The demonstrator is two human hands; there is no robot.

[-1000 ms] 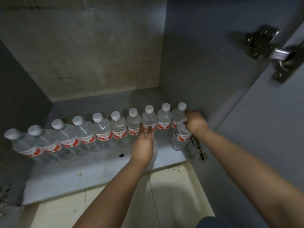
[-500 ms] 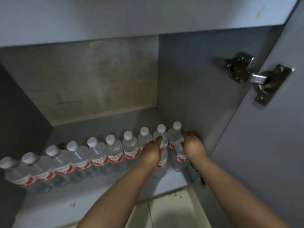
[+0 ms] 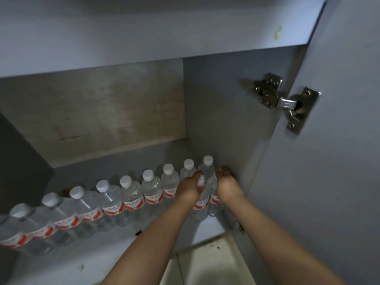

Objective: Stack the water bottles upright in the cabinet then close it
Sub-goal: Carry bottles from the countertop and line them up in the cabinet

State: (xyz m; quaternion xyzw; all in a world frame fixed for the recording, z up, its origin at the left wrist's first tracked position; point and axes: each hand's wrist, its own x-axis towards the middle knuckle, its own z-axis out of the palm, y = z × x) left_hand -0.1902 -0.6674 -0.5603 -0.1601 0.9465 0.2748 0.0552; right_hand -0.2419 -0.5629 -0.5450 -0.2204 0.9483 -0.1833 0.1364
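Several clear water bottles (image 3: 131, 194) with white caps and red-and-white labels stand upright in a row across the grey cabinet floor (image 3: 61, 262). Two more bottles stand in front of the row's right end, by the right wall. My left hand (image 3: 192, 187) is closed around the neck of the front left bottle (image 3: 200, 206), whose white cap shows between the fingers. My right hand (image 3: 227, 185) grips the top of the front right bottle (image 3: 214, 204) and hides its cap.
The cabinet's right door (image 3: 329, 171) stands open, hung on a metal hinge (image 3: 285, 101). The right wall (image 3: 222, 112) is close beside my right hand. A pale back panel (image 3: 98, 112) lies behind the row. Light floor tile (image 3: 211, 264) shows below the shelf edge.
The view has tilted upward, so the cabinet's top edge shows. My left hand moved right with its bottle and now stands it beside the bottle in my right hand.
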